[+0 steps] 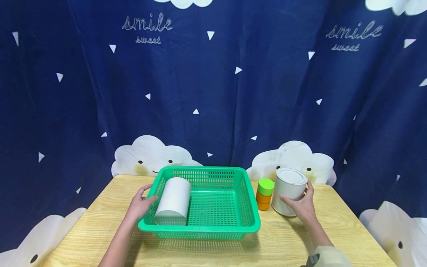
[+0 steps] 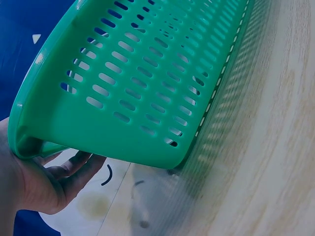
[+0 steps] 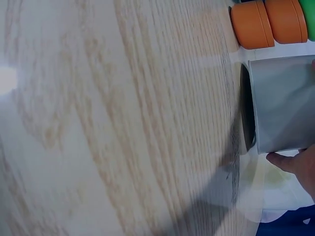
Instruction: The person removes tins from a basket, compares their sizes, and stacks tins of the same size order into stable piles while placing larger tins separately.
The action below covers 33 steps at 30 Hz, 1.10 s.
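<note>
Left hand holds the basket; right hand grips the white can right of the basket, maybe to lift, needing a snug squeeze

1. On the left part of the dark blue curtain, "smile" is written in pale, slanting script.
2. Beneath that word, "sweet" is set in smaller letters.
3. On the curtain's right part, the same pair is repeated: "smile" above, with the smaller "sweet" below.
</note>
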Tool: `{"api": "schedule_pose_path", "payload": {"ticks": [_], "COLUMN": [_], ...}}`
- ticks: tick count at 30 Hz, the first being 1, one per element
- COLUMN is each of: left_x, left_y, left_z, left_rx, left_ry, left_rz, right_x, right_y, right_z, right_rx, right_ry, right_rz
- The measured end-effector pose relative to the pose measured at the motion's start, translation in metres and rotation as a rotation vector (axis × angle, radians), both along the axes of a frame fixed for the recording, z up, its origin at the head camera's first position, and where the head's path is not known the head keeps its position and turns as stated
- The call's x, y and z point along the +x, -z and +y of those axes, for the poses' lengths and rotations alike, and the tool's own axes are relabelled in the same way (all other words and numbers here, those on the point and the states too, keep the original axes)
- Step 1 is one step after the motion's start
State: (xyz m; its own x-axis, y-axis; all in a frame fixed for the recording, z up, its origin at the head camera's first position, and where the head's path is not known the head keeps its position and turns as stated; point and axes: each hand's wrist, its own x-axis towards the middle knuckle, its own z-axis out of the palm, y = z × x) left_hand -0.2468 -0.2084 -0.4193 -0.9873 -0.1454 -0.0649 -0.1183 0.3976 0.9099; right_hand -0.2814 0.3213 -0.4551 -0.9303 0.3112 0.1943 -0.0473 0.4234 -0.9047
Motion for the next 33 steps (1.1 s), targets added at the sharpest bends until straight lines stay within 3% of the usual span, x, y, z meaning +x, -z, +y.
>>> {"api": "schedule_pose_path", "payload": {"ticks": [21,33], "left_x": [-0.0018,-0.0007], "left_y": [0.0027,0.0027], "left_z": [-0.0015,-0.0008], "left_rx": [-0.004,0.009], "left_ry": [-0.002,-0.001], "left_rz": [0.006,0.000], "right_x": [-0.0068,-0.0030], "right_y": [0.0041,0.0016], "right_z": [0.0057,0.0074], "right_rx": [-0.005,-0.021], "right_ry": [-0.033,-0.053], "right_rz": [-0.031,-0.038]}}
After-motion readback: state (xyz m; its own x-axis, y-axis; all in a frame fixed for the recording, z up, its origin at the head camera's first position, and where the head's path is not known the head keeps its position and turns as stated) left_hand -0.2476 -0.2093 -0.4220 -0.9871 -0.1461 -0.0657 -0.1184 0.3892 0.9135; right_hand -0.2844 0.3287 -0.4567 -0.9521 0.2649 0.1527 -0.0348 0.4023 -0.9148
